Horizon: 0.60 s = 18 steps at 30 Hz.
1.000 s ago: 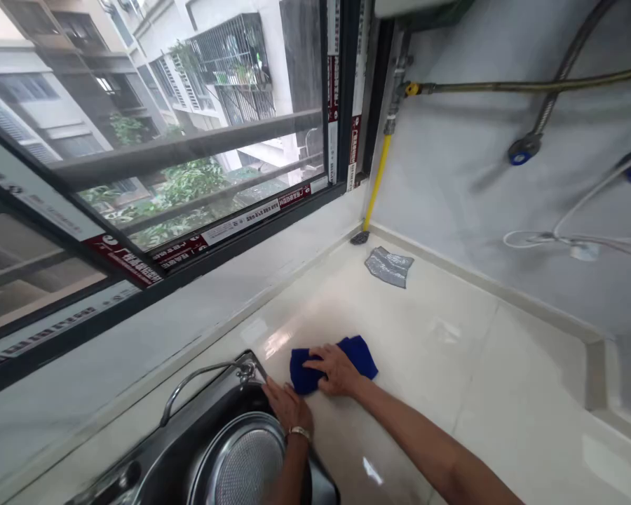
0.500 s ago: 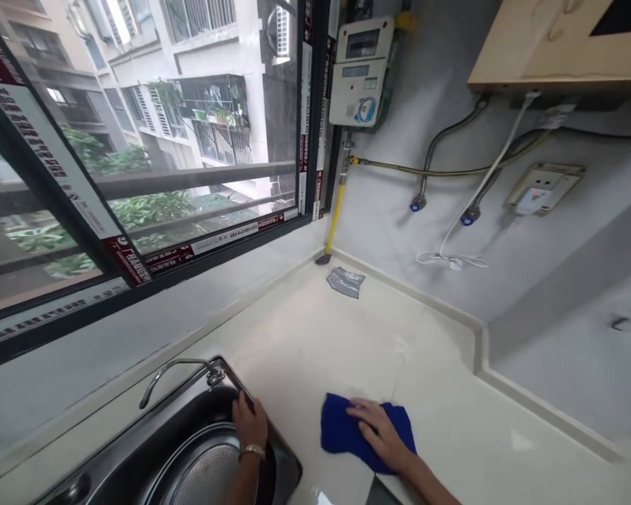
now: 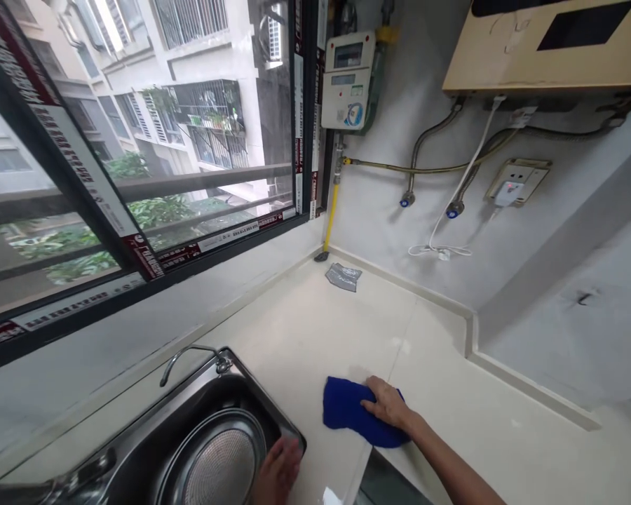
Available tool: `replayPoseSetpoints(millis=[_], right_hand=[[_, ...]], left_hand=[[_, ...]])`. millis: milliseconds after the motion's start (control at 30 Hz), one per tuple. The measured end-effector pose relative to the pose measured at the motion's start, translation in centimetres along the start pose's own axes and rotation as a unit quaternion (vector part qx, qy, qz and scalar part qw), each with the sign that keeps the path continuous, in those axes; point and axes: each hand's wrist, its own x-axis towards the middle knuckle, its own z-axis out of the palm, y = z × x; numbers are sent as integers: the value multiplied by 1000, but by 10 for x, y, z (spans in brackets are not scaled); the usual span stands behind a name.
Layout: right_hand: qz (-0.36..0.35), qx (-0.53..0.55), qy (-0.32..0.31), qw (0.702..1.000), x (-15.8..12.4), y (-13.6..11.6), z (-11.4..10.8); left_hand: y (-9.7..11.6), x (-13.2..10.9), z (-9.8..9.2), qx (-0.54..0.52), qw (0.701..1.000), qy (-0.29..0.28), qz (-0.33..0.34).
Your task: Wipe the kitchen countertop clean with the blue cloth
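Evidently, the right hand lies palm down over the right part of the blue cloth, its grip unclenched, thumb apart from the fingers — laid on the fabric rather than clamped round it. The cloth rests spread on the pale surface, at the lower centre of the frame. For what looks like wiping, a flat palm with even pressure should serve best; the cloth's left part, uncovered by the hand, may bunch or trail. The left hand, blurred at the bottom, seems loose and holds nothing visible; whether it touches the sink I cannot tell. By the cloth's lower edge, a dark panel begins; its border could snag fabric, so a lighter touch suits there. Farther out, toward the upper centre, the silvery sheet and the yellow pipe call for short, careful strokes — and along the raised edging at right, fingertips would reach better than a palm.
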Motion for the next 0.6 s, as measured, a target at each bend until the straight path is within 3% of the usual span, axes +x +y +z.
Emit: replayPoseSetpoints(millis=[100,167,300,367,467,600], right_hand=[[-46,21,17,999,6,-6,-18],[-80,35,43,995,14,-14,-38],[-204,-1,160,966,24,-39,-85],[-245,-66,176,951,19,-46,-97],[-255,-125,116,952,-3,-39,-83],[-168,-124,-26,978,-48,-3,-29]], left_hand=[[-3,-11,31,-53,988,-110,-94],[1,-17,53,-76,978,-155,-113],[16,-23,94,-124,963,-190,-146],[20,-22,107,-145,962,-175,-153],[12,-16,107,-151,963,-146,-168],[-13,-4,74,-66,980,-121,-140]])
